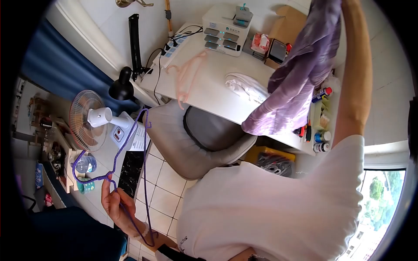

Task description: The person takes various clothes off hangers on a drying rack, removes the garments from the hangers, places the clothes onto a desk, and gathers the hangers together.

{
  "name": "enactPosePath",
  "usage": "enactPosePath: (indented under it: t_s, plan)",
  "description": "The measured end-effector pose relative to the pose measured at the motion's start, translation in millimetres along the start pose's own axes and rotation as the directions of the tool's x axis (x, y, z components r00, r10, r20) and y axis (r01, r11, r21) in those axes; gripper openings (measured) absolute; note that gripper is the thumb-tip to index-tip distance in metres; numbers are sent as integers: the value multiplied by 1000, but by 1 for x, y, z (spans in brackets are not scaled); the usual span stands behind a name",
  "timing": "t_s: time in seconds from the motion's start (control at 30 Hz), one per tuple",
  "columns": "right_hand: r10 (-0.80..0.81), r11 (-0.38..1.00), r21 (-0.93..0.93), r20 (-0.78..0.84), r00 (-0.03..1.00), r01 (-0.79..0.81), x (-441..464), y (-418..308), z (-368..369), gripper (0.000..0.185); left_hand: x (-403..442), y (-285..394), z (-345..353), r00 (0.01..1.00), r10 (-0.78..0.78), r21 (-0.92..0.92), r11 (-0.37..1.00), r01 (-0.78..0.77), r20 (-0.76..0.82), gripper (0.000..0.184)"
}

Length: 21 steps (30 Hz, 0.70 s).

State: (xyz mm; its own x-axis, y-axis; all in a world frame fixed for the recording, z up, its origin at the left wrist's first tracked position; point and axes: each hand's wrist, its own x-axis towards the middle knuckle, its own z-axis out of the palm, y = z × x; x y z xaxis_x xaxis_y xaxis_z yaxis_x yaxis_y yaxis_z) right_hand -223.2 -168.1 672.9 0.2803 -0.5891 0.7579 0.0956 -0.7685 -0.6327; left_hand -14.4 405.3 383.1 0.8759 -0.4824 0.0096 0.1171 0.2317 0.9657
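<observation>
My left hand [114,202] is closed on a purple clothes hanger [146,174], with thumb and fingers pinching it near the base of its hook. The hanger's long frame reaches up past the fan and down beside my wrist. My right arm [355,78] is raised along the right side, and its hand lies past the top edge, out of view. Beside that forearm hangs a purple tie-dye garment [296,82], its lower end above the desk's front edge. What grips its upper end is hidden.
On the white desk [213,98] lie a pink hanger [189,76] and a white cloth [246,85]. A charging station [226,32] stands behind them. A grey chair [167,135] is in front. At left are a fan [89,117] and a black lamp [122,87].
</observation>
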Motion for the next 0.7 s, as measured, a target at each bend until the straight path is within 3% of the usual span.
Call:
enactPosePath:
  t_s: [0.07, 0.17, 0.23, 0.3, 0.33, 0.4, 0.43, 0.5, 0.53, 0.6, 0.7]
  plan:
    - [98, 989, 102, 79, 992, -106, -25, 41, 17, 21, 2, 2, 10, 1000, -18, 26, 999, 19, -25, 44]
    - [209, 977, -12, 263, 942, -214, -68, 73, 47, 25, 6, -3, 19, 998, -27, 52, 998, 30, -57, 44]
    - [344, 939, -139, 404, 848, -315, -91, 95, 59, 27, 9, -5, 27, 998, -26, 59, 998, 30, -66, 44]
    - [417, 908, -238, 447, 791, -344, -112, 127, 65, 27, 12, -5, 37, 997, -17, 46, 999, 21, -82, 44]
    - [418, 906, -278, 459, 784, -320, -124, 147, 62, 22, 13, -6, 37, 998, -29, 43, 999, 32, -55, 43]
    - [381, 918, -324, 551, 742, -230, -144, 193, 61, 29, 16, -6, 48, 997, -35, 57, 998, 39, -63, 42]
    - [437, 891, -393, 606, 665, -228, -154, 167, 71, 28, 17, -6, 52, 996, -33, 66, 997, 38, -79, 41]
    - [422, 907, -293, 629, 653, -303, -180, 174, 69, 29, 21, -10, 54, 998, -18, 73, 997, 21, -52, 40]
    - [494, 864, -305, 670, 554, -401, -188, 183, 60, 25, 22, -10, 57, 997, -27, 68, 997, 31, -68, 40]
    - [532, 835, -287, 643, 551, -470, -217, 191, 49, 25, 27, -12, 59, 995, -40, 66, 997, 46, -89, 40]
    - [704, 682, -426, 603, 376, -594, -256, 191, 27, 20, 33, -16, 58, 999, -29, 25, 999, 30, -25, 40]
